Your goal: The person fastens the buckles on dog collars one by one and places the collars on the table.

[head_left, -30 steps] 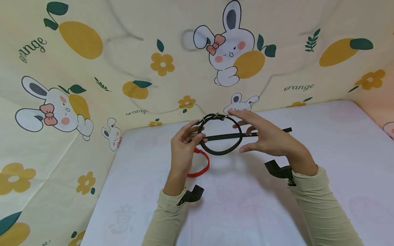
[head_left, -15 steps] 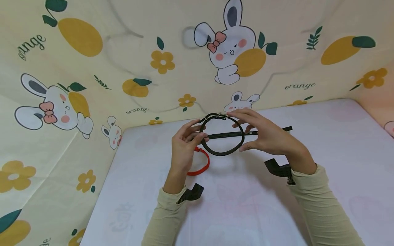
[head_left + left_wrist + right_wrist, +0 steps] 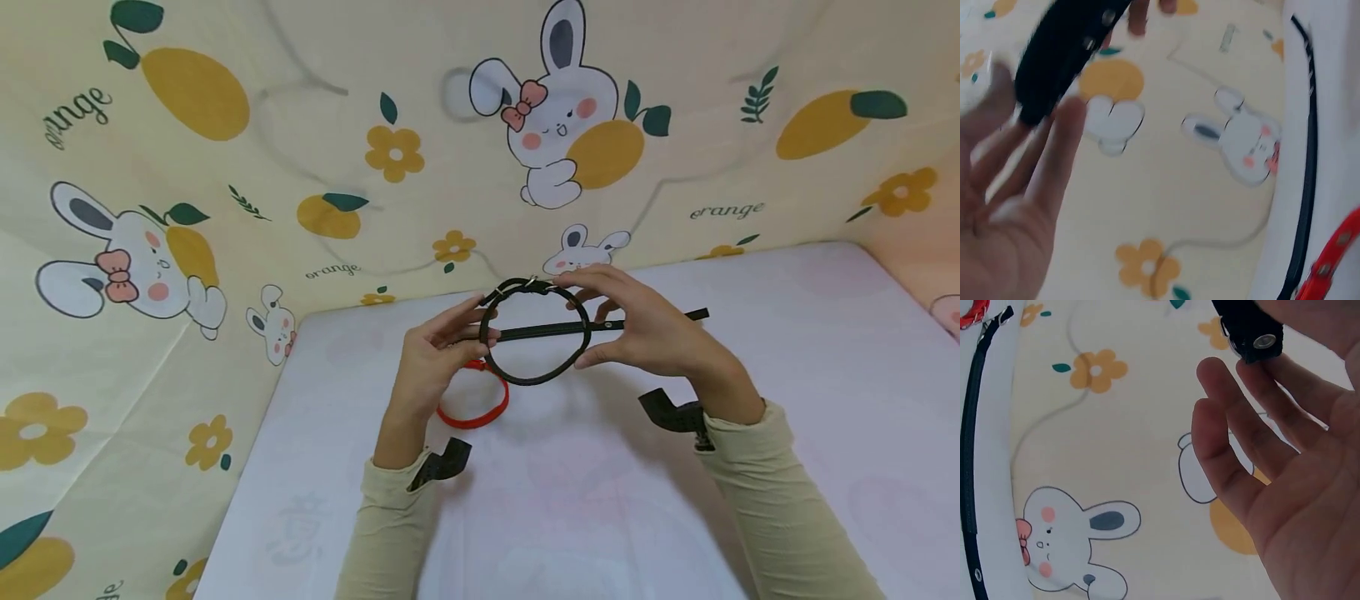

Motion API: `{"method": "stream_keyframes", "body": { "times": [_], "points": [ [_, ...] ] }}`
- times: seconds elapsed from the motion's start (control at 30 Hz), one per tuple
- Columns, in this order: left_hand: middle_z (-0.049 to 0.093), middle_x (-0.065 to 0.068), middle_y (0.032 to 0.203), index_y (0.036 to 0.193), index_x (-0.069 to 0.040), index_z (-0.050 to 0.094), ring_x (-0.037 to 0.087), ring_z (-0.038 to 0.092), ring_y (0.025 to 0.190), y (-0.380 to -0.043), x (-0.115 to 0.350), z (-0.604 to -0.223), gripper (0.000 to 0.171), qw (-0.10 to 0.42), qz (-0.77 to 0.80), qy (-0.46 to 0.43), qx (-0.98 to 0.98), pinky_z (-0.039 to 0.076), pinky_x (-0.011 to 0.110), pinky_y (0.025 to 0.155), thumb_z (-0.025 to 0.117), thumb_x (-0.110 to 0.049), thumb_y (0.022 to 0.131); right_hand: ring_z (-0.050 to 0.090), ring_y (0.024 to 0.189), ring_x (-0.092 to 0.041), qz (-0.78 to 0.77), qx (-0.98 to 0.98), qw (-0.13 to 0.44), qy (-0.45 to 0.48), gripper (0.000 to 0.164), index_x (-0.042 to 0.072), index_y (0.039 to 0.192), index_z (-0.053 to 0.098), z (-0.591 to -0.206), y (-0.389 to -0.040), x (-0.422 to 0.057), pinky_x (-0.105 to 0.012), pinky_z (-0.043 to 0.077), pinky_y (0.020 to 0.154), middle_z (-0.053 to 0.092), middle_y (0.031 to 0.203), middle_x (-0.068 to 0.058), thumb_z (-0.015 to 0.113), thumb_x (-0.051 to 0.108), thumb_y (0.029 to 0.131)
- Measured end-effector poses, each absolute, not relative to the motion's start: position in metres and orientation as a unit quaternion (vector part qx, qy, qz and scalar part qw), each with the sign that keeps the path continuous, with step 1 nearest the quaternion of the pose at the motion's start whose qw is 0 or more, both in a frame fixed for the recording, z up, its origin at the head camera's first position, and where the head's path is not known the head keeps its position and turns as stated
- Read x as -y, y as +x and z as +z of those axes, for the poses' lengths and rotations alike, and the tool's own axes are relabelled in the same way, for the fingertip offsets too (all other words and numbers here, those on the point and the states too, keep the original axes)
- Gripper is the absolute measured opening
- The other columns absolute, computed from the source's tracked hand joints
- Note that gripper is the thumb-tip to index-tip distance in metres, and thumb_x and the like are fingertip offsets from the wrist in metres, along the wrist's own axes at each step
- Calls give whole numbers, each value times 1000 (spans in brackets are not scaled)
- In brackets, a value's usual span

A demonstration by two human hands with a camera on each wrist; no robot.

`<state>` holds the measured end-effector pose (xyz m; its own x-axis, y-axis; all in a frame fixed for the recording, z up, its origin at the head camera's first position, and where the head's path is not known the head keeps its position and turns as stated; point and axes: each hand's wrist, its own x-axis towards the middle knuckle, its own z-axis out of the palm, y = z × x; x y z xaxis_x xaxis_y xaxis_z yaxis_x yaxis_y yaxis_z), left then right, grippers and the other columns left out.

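Note:
A black buckled collar (image 3: 498, 372), closed into a loop with metal fittings along its top, is held up above the table between both hands. My left hand (image 3: 426, 363) pinches its left side between thumb and fingers. On the other side, my right hand (image 3: 651, 327) holds it, the index finger near the buckle at the top and the thumb at the lower right edge. Metal eyelets show on the collar (image 3: 1054, 59) in the left wrist view. A red collar (image 3: 471, 423), also looped, lies on the table below the left hand.
A long thin black strap (image 3: 543, 332) lies across the back of the white table (image 3: 555, 517), seen partly through the loop. Behind the table hangs a cloth (image 3: 300, 75) printed with rabbits and oranges.
My left hand has shifted slightly left and its thumb now sits behind the loop's edge, uncovering more of the red collar. The right hand and the black collar have barely moved.

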<state>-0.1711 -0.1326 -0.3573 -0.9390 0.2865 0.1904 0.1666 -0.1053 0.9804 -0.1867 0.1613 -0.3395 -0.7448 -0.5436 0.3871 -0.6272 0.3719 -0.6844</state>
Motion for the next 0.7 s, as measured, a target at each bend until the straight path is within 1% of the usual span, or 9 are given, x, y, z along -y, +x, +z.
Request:
{"method": "stream_keyframes", "body": {
  "times": [0.1, 0.17, 0.2, 0.27, 0.33, 0.47, 0.53, 0.6, 0.7],
  "points": [
    [65, 21, 129, 141, -5, 55, 26, 69, 112, -170, 145, -355, 71, 61, 690, 214, -689, 57, 30, 92, 82, -1, 75, 60, 115, -12, 440, 825, 36, 352, 96, 19, 147, 46, -340, -185, -159, -27, 52, 85, 45, 149, 0, 94, 17, 64],
    [62, 25, 131, 142, -3, 54, 29, 67, 117, -169, 150, -356, 75, 59, 667, 237, -704, 55, 34, 96, 83, 1, 73, 58, 117, -14, 442, 826, 22, 349, 94, 20, 147, 46, -341, -183, -157, -31, 52, 86, 43, 151, -1, 93, 21, 66],
    [62, 25, 131, 141, -2, 54, 25, 67, 116, -169, 151, -357, 75, 55, 658, 240, -711, 55, 35, 97, 83, 4, 72, 58, 118, -15, 440, 829, 15, 345, 93, 22, 147, 46, -342, -183, -157, -32, 52, 87, 43, 152, 0, 93, 23, 67],
    [62, 25, 131, 139, -1, 55, 27, 67, 114, -170, 152, -359, 73, 48, 644, 240, -725, 55, 38, 96, 81, 11, 72, 57, 120, -17, 435, 835, 2, 337, 91, 23, 147, 46, -344, -182, -157, -36, 52, 88, 45, 150, -1, 92, 27, 69],
    [61, 21, 132, 138, -2, 56, 28, 66, 114, -171, 151, -362, 73, 44, 627, 236, -741, 56, 40, 95, 82, 11, 71, 56, 121, -18, 426, 842, -6, 331, 89, 23, 146, 46, -348, -181, -158, -38, 52, 89, 47, 148, 0, 92, 30, 70],
    [59, 14, 135, 138, -7, 57, 28, 63, 116, -174, 148, -369, 75, 34, 590, 234, -772, 56, 45, 95, 84, 9, 70, 55, 120, -17, 402, 854, -11, 329, 88, 22, 146, 47, -354, -182, -161, -37, 51, 88, 50, 145, 1, 91, 32, 71],
    [59, 12, 134, 139, -8, 57, 28, 63, 117, -177, 146, -373, 78, 28, 579, 237, -779, 55, 48, 95, 85, 9, 69, 56, 117, -16, 394, 857, -15, 333, 87, 20, 146, 47, -357, -183, -162, -36, 51, 88, 50, 145, 0, 90, 33, 71],
    [62, 12, 131, 139, -9, 57, 29, 64, 116, -179, 145, -378, 78, 26, 570, 243, -784, 56, 49, 92, 85, 8, 68, 56, 116, -16, 388, 859, -21, 332, 88, 20, 146, 47, -361, -184, -163, -34, 51, 86, 51, 143, 0, 90, 34, 71],
    [64, 12, 126, 136, -9, 60, 28, 65, 113, -183, 143, -387, 76, 22, 554, 250, -794, 59, 44, 88, 87, 7, 67, 57, 116, -17, 382, 862, -30, 330, 87, 19, 146, 47, -367, -185, -165, -35, 50, 84, 52, 142, -1, 90, 35, 72]
  ]
}}
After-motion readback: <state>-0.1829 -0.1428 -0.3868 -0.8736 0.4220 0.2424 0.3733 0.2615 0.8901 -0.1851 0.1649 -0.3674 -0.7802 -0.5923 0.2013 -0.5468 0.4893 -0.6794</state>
